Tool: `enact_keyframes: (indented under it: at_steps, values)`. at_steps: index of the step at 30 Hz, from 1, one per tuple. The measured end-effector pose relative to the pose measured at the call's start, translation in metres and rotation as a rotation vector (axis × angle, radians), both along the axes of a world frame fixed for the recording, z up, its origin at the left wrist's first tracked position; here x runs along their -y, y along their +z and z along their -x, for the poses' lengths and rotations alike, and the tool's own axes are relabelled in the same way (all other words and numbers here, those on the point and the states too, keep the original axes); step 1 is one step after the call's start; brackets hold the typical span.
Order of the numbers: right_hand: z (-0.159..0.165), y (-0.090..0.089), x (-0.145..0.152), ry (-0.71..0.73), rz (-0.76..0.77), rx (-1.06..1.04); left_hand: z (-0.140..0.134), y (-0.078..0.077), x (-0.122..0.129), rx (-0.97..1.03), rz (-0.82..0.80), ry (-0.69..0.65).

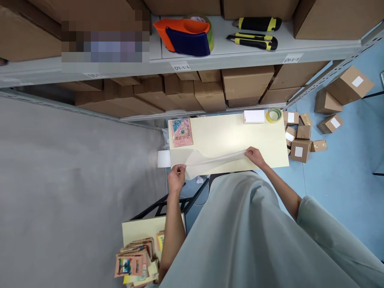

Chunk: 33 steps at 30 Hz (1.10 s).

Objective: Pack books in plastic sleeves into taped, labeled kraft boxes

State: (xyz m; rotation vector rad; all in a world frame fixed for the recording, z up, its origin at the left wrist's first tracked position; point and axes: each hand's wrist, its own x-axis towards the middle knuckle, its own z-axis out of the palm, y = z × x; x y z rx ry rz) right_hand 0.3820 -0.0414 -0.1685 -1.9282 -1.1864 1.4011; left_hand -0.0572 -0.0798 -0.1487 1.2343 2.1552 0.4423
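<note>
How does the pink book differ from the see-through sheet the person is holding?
The pink book lies flat on the table; the see-through sheet is held out between the left hand and right hand. The book's cover is printed; the sheet looks plain. The sheet spans wider than the book.

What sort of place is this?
Probably a storeroom or packing room: boxes fill the space under a labelled shelf, two knives lie on it, and tape sits on the table.

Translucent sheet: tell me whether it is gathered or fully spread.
Partly gathered: the sheet flares wide near the left hand and narrows to a strip at the right hand.
</note>
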Motion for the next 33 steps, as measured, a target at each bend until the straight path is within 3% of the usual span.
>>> enact_keyframes:
  at_steps: [9,12,14,17,23,27,33]
  values:
    - [-0.061,0.049,-0.011,-0.181,-0.163,-0.238,-0.048,0.087,-0.025,0.113,-0.072,-0.117]
    - [-0.085,0.066,-0.013,-0.238,-0.218,-0.201,-0.069,0.096,-0.032,0.133,-0.102,-0.180]
    - [-0.099,0.071,-0.015,-0.275,-0.246,-0.168,-0.086,0.087,-0.038,0.160,-0.104,-0.191]
    - [-0.115,0.068,-0.015,-0.295,-0.234,-0.129,-0.111,0.056,-0.046,0.223,-0.048,-0.195]
    - [-0.138,0.039,-0.003,-0.297,-0.147,0.061,-0.148,-0.005,-0.048,0.303,0.029,-0.265]
    - [-0.155,0.018,0.002,-0.250,-0.069,0.265,-0.154,-0.026,-0.042,0.376,0.007,-0.308]
    - [-0.173,0.000,-0.002,-0.149,0.042,0.449,-0.135,-0.047,-0.035,0.345,0.028,-0.282]
